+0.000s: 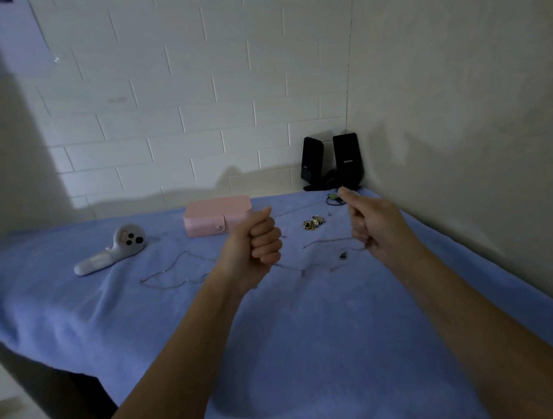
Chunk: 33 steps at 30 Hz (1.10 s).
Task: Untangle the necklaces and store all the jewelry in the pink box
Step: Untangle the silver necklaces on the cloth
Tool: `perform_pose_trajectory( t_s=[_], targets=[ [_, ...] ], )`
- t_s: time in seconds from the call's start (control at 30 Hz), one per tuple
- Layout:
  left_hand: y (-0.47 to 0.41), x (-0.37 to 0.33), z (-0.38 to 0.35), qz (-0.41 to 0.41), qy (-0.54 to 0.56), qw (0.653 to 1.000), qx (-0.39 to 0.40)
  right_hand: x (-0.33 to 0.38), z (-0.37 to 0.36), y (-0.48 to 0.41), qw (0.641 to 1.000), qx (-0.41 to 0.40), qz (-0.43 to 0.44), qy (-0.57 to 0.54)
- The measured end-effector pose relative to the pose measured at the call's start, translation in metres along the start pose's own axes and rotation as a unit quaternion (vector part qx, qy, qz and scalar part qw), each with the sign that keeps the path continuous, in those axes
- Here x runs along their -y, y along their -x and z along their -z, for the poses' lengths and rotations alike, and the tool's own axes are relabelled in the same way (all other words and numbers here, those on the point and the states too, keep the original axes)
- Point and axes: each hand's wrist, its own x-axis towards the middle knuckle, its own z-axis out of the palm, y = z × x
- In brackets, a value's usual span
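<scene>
Now, left to right | one white handheld device | one silver chain necklace loose on your blue cloth | one pink box, lid down, corner hidden by your left hand | left hand and right hand curled, pinching one thin chain strung between them | one jewelry heap | two black speakers.

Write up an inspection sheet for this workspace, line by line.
Surface: wrinkled blue cloth covers the table.
Job's things: pink box closed, at the back; silver necklace loose at left; small jewelry pile between the hands; dark pendant on the cloth; thin chain seemingly stretched between the hands.
Clutter: grey handheld device left of the box.
Hands: left hand and right hand raised, fingers curled, apparently pinching the thin chain.
Cables: dark cord at the speakers' base.
Surroundings: black speakers in the corner; tiled wall.
</scene>
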Motion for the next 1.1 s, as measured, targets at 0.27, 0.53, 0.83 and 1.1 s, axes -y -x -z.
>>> perform_pose_trajectory(
  t_s=[0.27, 0.53, 0.83, 1.1],
  targets=[
    [0.02, -0.014, 0.021, -0.081, 0.097, 0.992, 0.014, -0.01, 0.015, -0.009, 0.981, -0.017, -0.061, -0.183],
    [0.013, -0.014, 0.006, -0.019, -0.037, 0.997, -0.06, -0.009, 0.031, -0.006, 0.947, 0.057, -0.125, -0.291],
    [0.031, -0.017, -0.011, -0.012, -0.087, 0.996, 0.013, 0.02, 0.056, 0.013, 0.987, 0.076, -0.086, 0.115],
    [0.043, -0.01, -0.027, 0.05, -0.146, 0.982, 0.109, 0.036, 0.079, 0.021, 0.907, 0.147, -0.124, 0.374]
  ],
)
